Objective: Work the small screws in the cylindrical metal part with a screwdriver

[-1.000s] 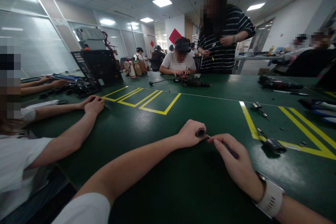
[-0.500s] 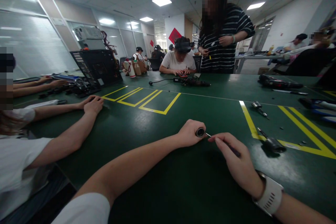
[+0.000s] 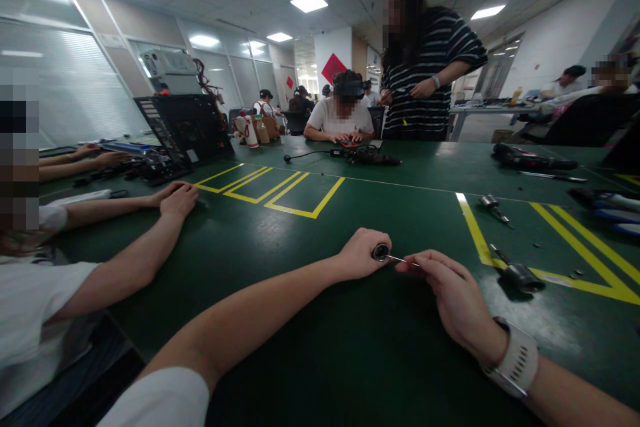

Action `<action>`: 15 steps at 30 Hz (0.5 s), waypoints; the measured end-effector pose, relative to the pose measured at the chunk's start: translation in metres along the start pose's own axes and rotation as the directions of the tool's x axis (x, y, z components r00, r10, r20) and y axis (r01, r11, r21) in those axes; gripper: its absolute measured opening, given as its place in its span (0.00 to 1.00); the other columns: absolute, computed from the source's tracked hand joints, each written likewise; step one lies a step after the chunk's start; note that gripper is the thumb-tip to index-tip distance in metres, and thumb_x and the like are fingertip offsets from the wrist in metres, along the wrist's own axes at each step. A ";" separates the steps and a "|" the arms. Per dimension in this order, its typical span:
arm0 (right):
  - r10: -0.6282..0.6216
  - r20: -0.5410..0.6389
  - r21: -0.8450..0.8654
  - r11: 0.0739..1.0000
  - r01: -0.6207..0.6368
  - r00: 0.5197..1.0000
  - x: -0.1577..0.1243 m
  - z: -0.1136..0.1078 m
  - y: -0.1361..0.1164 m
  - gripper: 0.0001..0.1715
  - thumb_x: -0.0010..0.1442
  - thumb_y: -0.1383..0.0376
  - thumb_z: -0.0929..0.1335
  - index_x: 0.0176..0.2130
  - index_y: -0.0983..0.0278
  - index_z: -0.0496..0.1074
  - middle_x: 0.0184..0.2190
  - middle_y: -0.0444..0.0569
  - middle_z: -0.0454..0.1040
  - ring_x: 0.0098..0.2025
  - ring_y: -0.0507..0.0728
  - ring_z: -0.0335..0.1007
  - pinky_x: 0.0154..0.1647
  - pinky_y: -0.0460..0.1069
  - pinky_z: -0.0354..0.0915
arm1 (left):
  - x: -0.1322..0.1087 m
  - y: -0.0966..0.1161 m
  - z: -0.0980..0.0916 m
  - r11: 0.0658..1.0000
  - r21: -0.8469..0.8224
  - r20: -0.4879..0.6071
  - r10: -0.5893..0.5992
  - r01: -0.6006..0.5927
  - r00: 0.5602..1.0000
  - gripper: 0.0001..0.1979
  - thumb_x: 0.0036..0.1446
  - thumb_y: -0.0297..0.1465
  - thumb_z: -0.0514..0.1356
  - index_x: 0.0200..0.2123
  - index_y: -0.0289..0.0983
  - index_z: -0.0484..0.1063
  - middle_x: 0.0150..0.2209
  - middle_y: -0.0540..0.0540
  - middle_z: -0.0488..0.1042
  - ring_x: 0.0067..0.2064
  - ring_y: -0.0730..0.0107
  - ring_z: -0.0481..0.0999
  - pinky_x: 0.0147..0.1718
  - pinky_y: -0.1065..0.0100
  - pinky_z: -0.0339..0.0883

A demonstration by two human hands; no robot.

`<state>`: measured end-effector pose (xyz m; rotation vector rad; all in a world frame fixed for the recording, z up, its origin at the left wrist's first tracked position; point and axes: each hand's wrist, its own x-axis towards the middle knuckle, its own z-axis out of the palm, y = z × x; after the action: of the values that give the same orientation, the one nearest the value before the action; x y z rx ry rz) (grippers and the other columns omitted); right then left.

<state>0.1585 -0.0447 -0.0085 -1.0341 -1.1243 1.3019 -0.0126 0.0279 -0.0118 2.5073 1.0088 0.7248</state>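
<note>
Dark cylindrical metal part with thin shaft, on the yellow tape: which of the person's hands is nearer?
Right. The right hand is left of the metal part; the left hand is farther left.

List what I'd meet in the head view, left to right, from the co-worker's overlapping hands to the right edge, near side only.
Co-worker's overlapping hands → left hand holding round hollow part → right hand holding thin metal rod → shanked metal cylinder → blue-and-black tool.

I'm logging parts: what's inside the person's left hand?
A round part shows its ringed, dark-centred end in the left hand; a thin rod reaches its rim. The hand covers the rest.
</note>
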 end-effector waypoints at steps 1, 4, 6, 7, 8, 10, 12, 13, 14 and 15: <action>0.025 0.007 0.044 0.999 -0.025 1.000 0.001 0.000 0.000 0.10 0.53 0.60 0.68 0.28 0.63 0.76 0.30 0.51 0.78 0.38 0.61 0.71 0.44 0.57 0.62 | 0.000 0.000 0.000 0.999 -0.034 -0.007 -0.019 0.019 1.000 0.06 0.49 0.31 0.60 0.25 0.35 0.66 0.24 0.53 0.66 0.29 0.74 0.66 0.32 0.71 0.59; 0.052 0.034 0.114 0.992 -0.056 0.998 0.001 0.002 -0.002 0.10 0.52 0.60 0.68 0.29 0.63 0.76 0.33 0.52 0.78 0.39 0.60 0.71 0.42 0.56 0.63 | 0.000 0.000 0.000 0.986 -0.153 -0.022 -0.071 0.067 0.997 0.07 0.49 0.31 0.60 0.24 0.35 0.65 0.24 0.54 0.64 0.27 0.76 0.65 0.28 0.73 0.58; 0.055 0.042 0.138 0.989 -0.061 0.998 0.001 0.003 -0.004 0.10 0.52 0.59 0.68 0.29 0.62 0.76 0.34 0.52 0.78 0.40 0.61 0.71 0.42 0.55 0.63 | 0.000 0.000 -0.001 0.971 -0.220 -0.038 -0.108 0.098 0.993 0.08 0.48 0.30 0.61 0.24 0.35 0.64 0.24 0.54 0.64 0.27 0.76 0.64 0.27 0.74 0.57; 0.054 0.038 0.145 0.988 -0.059 0.998 0.000 0.004 -0.005 0.09 0.52 0.59 0.68 0.29 0.62 0.76 0.35 0.52 0.78 0.41 0.61 0.71 0.42 0.55 0.63 | 0.000 0.001 -0.001 0.963 -0.245 -0.051 -0.127 0.111 0.991 0.08 0.48 0.30 0.61 0.24 0.35 0.63 0.24 0.54 0.63 0.27 0.77 0.63 0.26 0.74 0.57; 0.052 0.034 0.145 0.988 -0.057 0.998 0.000 0.004 -0.005 0.09 0.52 0.59 0.68 0.29 0.62 0.76 0.34 0.52 0.78 0.41 0.61 0.71 0.42 0.55 0.62 | 0.000 0.001 -0.001 0.957 -0.264 -0.065 -0.144 0.122 0.987 0.09 0.47 0.30 0.61 0.23 0.35 0.63 0.23 0.54 0.63 0.26 0.77 0.63 0.26 0.74 0.57; 0.039 0.024 0.129 0.991 -0.041 0.999 -0.001 0.005 -0.006 0.10 0.52 0.58 0.68 0.29 0.62 0.76 0.34 0.51 0.78 0.41 0.61 0.70 0.42 0.55 0.62 | 0.000 0.002 -0.001 0.949 -0.286 -0.084 -0.164 0.133 0.983 0.09 0.47 0.30 0.62 0.23 0.35 0.63 0.23 0.54 0.62 0.26 0.77 0.62 0.26 0.74 0.57; 0.019 0.031 0.096 0.995 -0.022 0.999 -0.002 0.006 -0.005 0.10 0.53 0.58 0.68 0.29 0.61 0.75 0.34 0.51 0.77 0.42 0.61 0.70 0.43 0.55 0.61 | 0.000 0.002 -0.001 0.948 -0.290 -0.088 -0.160 0.129 0.983 0.10 0.47 0.31 0.62 0.23 0.34 0.63 0.23 0.54 0.63 0.26 0.77 0.62 0.26 0.74 0.57; 0.010 0.037 0.073 0.997 -0.013 0.999 -0.003 0.006 -0.005 0.10 0.53 0.58 0.68 0.30 0.61 0.75 0.34 0.50 0.77 0.42 0.61 0.69 0.43 0.55 0.60 | 0.000 0.002 -0.001 0.951 -0.286 -0.087 -0.150 0.120 0.985 0.09 0.47 0.31 0.62 0.23 0.34 0.63 0.23 0.54 0.63 0.26 0.78 0.62 0.26 0.74 0.57; 0.003 0.044 0.048 0.999 -0.005 0.999 -0.003 0.006 -0.004 0.10 0.54 0.58 0.68 0.30 0.61 0.75 0.35 0.50 0.77 0.43 0.60 0.68 0.43 0.55 0.60 | 0.000 0.002 -0.001 0.953 -0.281 -0.085 -0.137 0.108 0.987 0.09 0.47 0.30 0.62 0.23 0.34 0.63 0.24 0.54 0.63 0.26 0.78 0.62 0.26 0.74 0.57; -0.002 0.051 0.022 1.000 0.001 0.999 -0.003 0.006 -0.003 0.10 0.54 0.58 0.67 0.31 0.61 0.75 0.36 0.50 0.77 0.43 0.60 0.68 0.43 0.55 0.59 | 0.000 0.002 -0.001 0.956 -0.276 -0.084 -0.122 0.095 0.989 0.09 0.47 0.30 0.61 0.23 0.34 0.63 0.24 0.54 0.63 0.26 0.78 0.62 0.25 0.74 0.57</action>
<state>0.1536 -0.0482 -0.0044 -0.9884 -1.1466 1.3432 -0.0124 0.0265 -0.0102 2.1822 0.9968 0.8968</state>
